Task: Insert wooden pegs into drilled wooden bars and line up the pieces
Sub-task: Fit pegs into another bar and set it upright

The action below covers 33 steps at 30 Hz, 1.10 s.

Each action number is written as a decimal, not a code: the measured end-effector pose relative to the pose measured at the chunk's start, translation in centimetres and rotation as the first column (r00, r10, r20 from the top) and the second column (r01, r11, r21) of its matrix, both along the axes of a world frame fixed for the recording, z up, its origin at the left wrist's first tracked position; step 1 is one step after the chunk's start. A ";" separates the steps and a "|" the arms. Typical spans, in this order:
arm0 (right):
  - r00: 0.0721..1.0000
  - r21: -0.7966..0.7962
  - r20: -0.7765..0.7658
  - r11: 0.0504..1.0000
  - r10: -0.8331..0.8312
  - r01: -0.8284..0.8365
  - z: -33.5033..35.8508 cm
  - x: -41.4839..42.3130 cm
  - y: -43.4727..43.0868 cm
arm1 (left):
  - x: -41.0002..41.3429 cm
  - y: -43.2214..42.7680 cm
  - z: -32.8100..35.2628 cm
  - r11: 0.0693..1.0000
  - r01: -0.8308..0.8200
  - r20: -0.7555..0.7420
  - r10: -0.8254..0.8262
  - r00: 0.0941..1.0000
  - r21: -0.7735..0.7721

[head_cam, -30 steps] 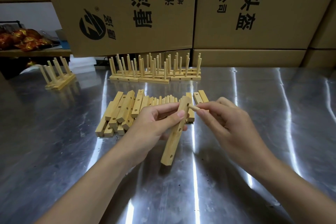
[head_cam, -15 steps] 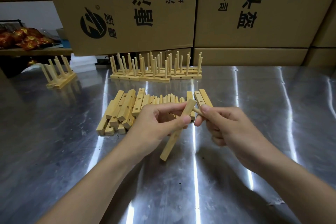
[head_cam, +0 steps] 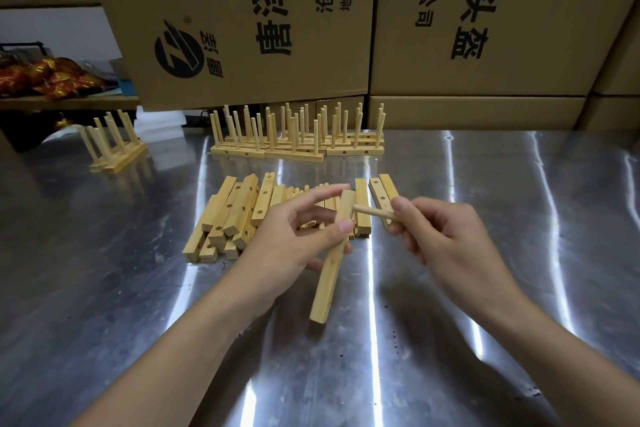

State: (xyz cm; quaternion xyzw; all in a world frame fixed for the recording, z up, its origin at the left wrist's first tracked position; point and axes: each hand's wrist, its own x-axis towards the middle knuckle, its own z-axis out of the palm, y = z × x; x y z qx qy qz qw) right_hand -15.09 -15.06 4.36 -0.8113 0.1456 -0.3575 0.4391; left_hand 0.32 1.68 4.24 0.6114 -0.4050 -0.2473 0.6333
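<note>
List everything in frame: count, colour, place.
held bar: one, pale wood, tilted, mid-table
peg: one, pale wood, tip at the held bar's upper end
loose bars: a pile, pale wood, behind the hands
pegged bars: a row, pale wood, far table edge
small pegged group: a few, pale wood, far left
table: one, steel grey
boxes: several, brown, stacked behind the table
packets: some, red-gold, shelf at left
left hand: grips the held bar
right hand: pinches the peg

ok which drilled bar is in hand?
The tilted bar gripped by the left hand, with the peg in the right hand at its upper end. The other bars lie piled behind it.
</note>
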 end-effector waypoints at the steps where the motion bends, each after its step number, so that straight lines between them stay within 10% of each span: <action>1: 1.000 0.059 -0.013 0.998 0.015 -0.014 -0.1 0.1 -0.1 | 0.0 0.0 0.0 1.000 0.013 -0.006 -0.013 1.000 -0.003; 9: 0.997 0.410 0.046 0.909 0.064 -0.077 -0.4 0.6 -2.0 | 0.8 -0.3 0.1 0.991 -0.105 -0.255 0.080 0.964 -0.085; 13: 0.989 -0.101 -0.125 0.992 -0.084 0.072 -2.8 0.7 -2.5 | 1.8 0.0 0.3 0.951 -0.255 -0.534 0.124 0.836 -0.178; 20: 0.924 -0.613 -0.288 0.790 -0.252 0.024 -3.4 3.8 -1.6 | 2.6 0.4 0.8 0.898 -0.365 -0.670 0.114 0.734 -0.247; 33: 0.911 -0.817 -0.289 0.572 -0.296 -0.073 -3.1 6.5 -3.1 | 2.5 0.3 1.1 0.887 -0.391 -0.682 0.128 0.720 -0.247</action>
